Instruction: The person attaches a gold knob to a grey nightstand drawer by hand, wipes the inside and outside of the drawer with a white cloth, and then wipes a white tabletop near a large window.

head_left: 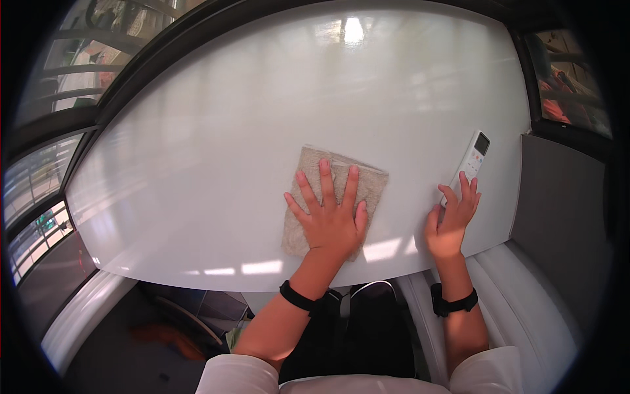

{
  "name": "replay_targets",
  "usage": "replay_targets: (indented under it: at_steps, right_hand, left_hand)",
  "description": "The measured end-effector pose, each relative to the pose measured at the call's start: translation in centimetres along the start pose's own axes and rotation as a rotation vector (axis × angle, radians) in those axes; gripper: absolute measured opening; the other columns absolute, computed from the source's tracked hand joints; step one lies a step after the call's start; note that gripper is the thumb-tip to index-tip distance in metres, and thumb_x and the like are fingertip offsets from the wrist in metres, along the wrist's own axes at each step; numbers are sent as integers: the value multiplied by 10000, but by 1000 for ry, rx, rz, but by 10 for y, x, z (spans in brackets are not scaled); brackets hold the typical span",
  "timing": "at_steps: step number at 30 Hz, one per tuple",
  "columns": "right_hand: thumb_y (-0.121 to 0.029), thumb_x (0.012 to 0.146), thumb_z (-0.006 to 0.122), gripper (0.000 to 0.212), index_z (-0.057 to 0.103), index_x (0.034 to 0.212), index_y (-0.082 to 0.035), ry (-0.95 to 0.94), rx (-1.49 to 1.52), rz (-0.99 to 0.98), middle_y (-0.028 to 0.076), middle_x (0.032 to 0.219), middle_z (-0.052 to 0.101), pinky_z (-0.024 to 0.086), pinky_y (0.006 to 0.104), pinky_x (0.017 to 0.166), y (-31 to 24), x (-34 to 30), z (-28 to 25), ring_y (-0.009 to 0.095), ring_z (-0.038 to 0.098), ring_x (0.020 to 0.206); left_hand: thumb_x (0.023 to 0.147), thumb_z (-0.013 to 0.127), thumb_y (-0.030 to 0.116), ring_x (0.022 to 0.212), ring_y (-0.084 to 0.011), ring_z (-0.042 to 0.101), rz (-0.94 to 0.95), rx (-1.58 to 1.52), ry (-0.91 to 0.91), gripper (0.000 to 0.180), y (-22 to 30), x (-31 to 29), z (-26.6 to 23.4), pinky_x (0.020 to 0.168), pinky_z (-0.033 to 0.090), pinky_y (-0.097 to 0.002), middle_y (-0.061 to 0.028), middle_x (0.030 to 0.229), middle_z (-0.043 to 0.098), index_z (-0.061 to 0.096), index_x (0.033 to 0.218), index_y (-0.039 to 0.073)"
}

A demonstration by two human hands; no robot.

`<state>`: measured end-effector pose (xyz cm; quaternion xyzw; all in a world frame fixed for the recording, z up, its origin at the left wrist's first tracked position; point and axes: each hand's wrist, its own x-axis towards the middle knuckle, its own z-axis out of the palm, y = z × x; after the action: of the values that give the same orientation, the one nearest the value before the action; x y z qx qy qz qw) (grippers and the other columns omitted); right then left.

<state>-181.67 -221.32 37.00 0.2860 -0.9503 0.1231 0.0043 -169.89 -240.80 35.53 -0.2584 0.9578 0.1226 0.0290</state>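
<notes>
A folded beige towel lies on the white tabletop, near its front edge. My left hand rests flat on the towel with its fingers spread wide, covering much of its middle. To the right a slim white remote control with a small dark screen lies slanted on the table. My right hand is at the remote's near end, its fingers apart and loosely bent. The fingers overlap the remote's lower part in view; whether they touch it I cannot tell.
Dark-framed windows border the table at the left and far side. A grey panel stands along the right edge. Below the front edge are a white padded seat and, at lower left, an orange-brown item on the dark floor.
</notes>
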Motion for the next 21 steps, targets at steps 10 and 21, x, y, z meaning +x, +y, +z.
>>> replay_targets:
  at_steps: [10, 21]
  right_hand:
    - [-48, 780, 614, 459, 540, 1233, -50, -218, 405, -28, 217, 1446, 336, 211, 665, 1118, -131, -107, 40, 487, 271, 1387]
    - [-106, 871, 563, 595, 388, 1439, -71, -310, 685, 45, 219, 1521, 240, 100, 626, 1153, -309, -42, 81, 484, 123, 1441]
  left_hand:
    - [908, 545, 417, 1465, -415, 166, 156, -164, 155, 599, -68, 83, -4, 1090, 147, -723, -61, 1617, 206, 395, 1484, 352]
    - [956, 468, 331, 1468, -411, 168, -442, 74, 275, 552, -380, 2, -55, 1146, 130, -638, -60, 1609, 233, 387, 1501, 307]
